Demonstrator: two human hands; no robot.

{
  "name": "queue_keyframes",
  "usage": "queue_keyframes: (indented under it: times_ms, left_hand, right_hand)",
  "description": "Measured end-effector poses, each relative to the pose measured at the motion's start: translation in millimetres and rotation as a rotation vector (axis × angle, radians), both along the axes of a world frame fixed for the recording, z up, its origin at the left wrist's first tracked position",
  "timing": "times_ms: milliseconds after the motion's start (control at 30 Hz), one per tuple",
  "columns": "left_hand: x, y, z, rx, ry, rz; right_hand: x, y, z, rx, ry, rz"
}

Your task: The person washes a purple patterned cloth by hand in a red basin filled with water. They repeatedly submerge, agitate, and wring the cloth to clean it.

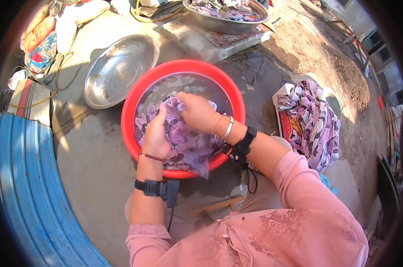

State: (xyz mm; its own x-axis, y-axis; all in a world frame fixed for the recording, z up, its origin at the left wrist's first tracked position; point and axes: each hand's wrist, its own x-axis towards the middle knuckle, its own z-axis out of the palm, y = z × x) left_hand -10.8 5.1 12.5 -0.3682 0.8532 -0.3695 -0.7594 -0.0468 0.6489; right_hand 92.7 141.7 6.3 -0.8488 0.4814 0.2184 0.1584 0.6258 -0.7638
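A red plastic basin holds greyish, sudsy water and a wet purple patterned cloth. My left hand, thumb pointing up, grips the cloth's left side above the basin. From the right, my right hand is closed on a bunched upper part of the same cloth. The fabric spreads down below both hands, and one corner hangs over the basin's near rim. How much of it lies under water is hidden by the folds.
Behind the red basin on the left rests a metal basin. A second metal basin with patterned cloth stands on a slab. To the right is a pile of purple patterned cloth. Blue corrugated sheeting lies at the left.
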Motion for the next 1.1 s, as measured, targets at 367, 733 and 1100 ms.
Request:
queue_keyframes:
  times_ms: [367, 733, 1100]
  left_hand:
    - [7.6, -1.3, 14.3, 0.029, 0.062, 0.000]
    - [0.9, -3.2, 0.6, 0.032, 0.302, 0.048]
    - [-1.6, -7.0, 21.5, 0.101, 0.599, -0.130]
  right_hand:
    - [5.0, -18.0, 9.9, 0.019, 0.113, 0.078]
    - [1.2, 2.5, 39.2, -0.463, 0.044, -0.042]
    - [5.4, 23.7, 29.5, -0.870, -0.078, 0.116]
